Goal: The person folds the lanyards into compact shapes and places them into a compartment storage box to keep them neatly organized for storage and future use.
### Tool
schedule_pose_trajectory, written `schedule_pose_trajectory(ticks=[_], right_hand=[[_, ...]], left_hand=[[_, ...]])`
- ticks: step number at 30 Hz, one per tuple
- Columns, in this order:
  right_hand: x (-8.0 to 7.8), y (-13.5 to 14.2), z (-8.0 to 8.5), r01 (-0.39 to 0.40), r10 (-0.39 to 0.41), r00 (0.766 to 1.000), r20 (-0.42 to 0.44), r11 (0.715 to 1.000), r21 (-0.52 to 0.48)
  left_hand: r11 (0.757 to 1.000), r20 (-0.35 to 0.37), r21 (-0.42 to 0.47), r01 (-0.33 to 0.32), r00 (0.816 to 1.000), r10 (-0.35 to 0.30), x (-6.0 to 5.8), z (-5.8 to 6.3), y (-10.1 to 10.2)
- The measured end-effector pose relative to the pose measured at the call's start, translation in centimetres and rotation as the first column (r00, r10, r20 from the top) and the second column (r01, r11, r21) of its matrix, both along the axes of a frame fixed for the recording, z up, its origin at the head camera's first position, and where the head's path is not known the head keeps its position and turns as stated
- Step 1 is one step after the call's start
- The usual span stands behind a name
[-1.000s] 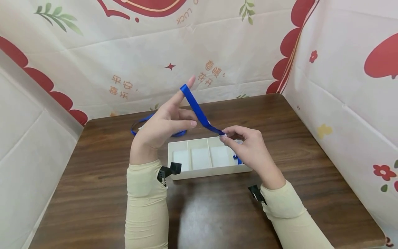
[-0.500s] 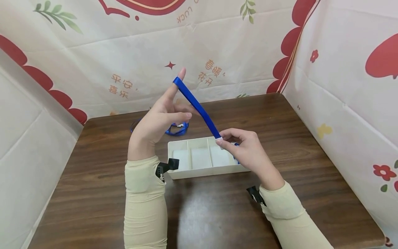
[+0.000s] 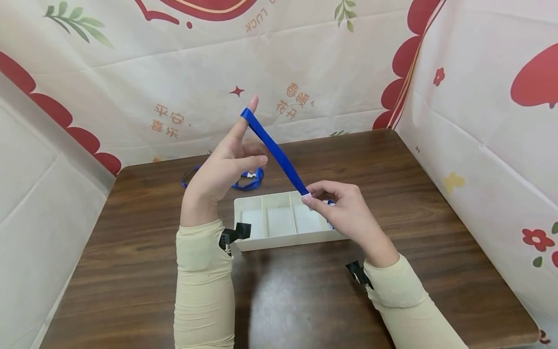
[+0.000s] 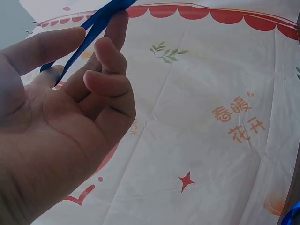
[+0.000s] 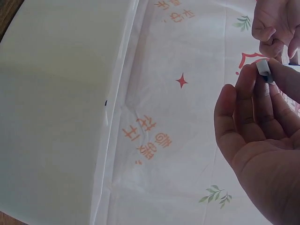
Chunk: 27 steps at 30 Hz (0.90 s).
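A blue lanyard (image 3: 279,156) with a white plastic clip slants taut between my two hands above the tray. Its loop goes around the raised index finger of my left hand (image 3: 222,169), whose thumb points right. In the left wrist view, both ribbon strands (image 4: 96,33) run past the thumb, and the other fingers are loosely bent. My right hand (image 3: 348,208) pinches the lower end at the white clip (image 5: 264,68) between thumb and fingertips. Below lies a white compartment tray (image 3: 292,239). Something blue (image 3: 330,224) sits in its right part, mostly hidden by my right hand.
Another blue lanyard (image 3: 249,186) lies coiled on the brown wooden table (image 3: 144,252) behind the tray, partly hidden by my left hand. A printed white cloth (image 3: 209,63) hangs behind the table, with similar cloth along its right side.
My left hand has moved slightly up and left, pulling the ribbon straight. My right hand, still pinching the clip, has shifted a little left and down. The last half second shows almost no motion.
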State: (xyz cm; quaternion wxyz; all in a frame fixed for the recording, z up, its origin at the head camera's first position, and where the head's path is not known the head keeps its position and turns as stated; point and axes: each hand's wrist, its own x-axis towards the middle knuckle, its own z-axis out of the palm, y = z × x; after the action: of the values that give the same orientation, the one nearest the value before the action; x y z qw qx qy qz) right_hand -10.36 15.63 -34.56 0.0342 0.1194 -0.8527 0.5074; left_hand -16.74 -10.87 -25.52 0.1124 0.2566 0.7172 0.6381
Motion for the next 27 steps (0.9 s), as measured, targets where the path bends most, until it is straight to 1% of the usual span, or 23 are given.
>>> schedule_pose_trajectory(ticks=[4,9,15,17,20,24,27], right_hand=[[0.0,0.1,0.0,0.001,-0.001,1.000,0.005,1.000,-0.001],[0.1,0.1,-0.2,0.001,-0.001,1.000,0.028,1.000,0.001],[-0.1,0.1,-0.2,0.002,-0.002,1.000,0.001,1.000,-0.007],[-0.1,0.1,-0.2,0.008,-0.008,1.000,0.000,1.000,-0.006],[0.0,0.2,-0.1,0.012,-0.012,1.000,0.008,1.000,-0.007],[0.0,0.2,-0.1,0.025,-0.025,1.000,-0.017,1.000,0.000],[-0.1,0.2,0.0,0.056,-0.056,0.997,-0.054,0.998,0.006]], left_hand=[[1.000,0.002,-0.015,0.001,1.000,-0.001,0.1,0.1,0.0],[1.000,0.017,0.003,0.028,0.999,-0.028,0.3,0.1,0.1],[0.995,0.034,0.050,0.086,0.996,-0.088,0.5,0.1,0.2],[0.994,0.033,0.050,0.099,0.994,-0.101,0.5,0.1,0.2],[0.994,0.033,0.035,0.101,0.994,-0.102,0.7,0.3,0.2],[0.994,0.036,0.030,0.101,0.994,-0.102,1.0,0.3,0.1],[0.991,0.056,0.038,0.128,0.990,-0.130,1.2,0.1,0.1]])
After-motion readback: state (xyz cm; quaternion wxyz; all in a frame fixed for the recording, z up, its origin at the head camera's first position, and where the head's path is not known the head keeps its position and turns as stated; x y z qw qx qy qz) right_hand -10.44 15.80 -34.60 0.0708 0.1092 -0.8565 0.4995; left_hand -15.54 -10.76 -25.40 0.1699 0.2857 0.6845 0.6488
